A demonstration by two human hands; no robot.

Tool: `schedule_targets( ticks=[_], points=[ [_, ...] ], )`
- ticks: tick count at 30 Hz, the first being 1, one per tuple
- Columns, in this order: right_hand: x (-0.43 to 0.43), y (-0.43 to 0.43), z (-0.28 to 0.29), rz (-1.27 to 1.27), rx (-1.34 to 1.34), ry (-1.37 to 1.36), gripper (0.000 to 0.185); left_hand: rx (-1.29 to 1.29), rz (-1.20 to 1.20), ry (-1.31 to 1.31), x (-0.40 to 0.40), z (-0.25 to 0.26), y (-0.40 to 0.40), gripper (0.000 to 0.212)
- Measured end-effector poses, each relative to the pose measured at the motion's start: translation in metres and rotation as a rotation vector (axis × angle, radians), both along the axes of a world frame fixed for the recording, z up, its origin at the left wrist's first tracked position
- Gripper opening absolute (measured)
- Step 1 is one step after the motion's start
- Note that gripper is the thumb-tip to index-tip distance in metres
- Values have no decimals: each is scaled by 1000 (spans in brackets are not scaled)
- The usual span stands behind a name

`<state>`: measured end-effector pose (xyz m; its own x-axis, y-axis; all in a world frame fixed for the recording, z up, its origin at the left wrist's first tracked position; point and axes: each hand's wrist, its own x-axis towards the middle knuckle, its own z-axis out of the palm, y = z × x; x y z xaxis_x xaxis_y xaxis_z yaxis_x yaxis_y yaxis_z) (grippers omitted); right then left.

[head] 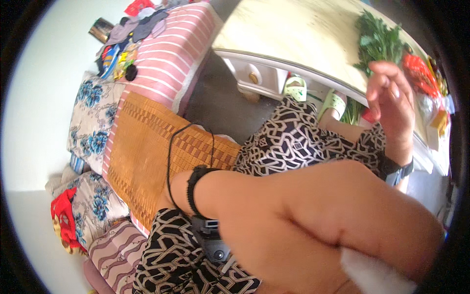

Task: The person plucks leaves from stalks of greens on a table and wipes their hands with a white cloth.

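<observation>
My left hand is very close to the camera and fills the lower right centre. Its fingers are bent, and a blurred white thing shows beside them; whether they grip it is unclear. A black strap and a thin black cord circle that wrist, with a small dark device below it. My right hand, with a black band at its wrist, is raised at the right, fingers loosely curled and apart, holding nothing. Nearest to it are leafy green vegetables on the pale table and a red bag.
At left, a bed with a pink striped cover bears a woven bamboo mat, floral pillows and clothing. A white drawer unit is under the table. Light green clogs are on my feet beside it.
</observation>
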<state>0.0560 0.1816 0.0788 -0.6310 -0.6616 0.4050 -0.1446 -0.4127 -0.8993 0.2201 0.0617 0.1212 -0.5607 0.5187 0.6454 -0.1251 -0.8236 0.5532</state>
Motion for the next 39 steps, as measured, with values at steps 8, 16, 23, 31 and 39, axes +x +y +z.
schedule_targets(
  ticks=[8, 16, 23, 31, 39],
  points=[
    [6, 4, 3, -67, 60, 4, 43, -72, -48, 23, 6, 10, -7, 42],
    [1, 7, 0, -21, 96, 30, 44, -180, -14, -11, 12, 10, -34, 42],
    [7, 4, 10, -72, 129, 64, 39, -300, 36, -35, 14, 10, -55, 43],
    [7, 10, 10, -37, 90, 34, 36, -353, 65, -50, 16, 7, -64, 43],
    [8, 15, 9, -28, 117, -5, 37, -331, 25, -43, 15, 4, -58, 44]
  ],
)
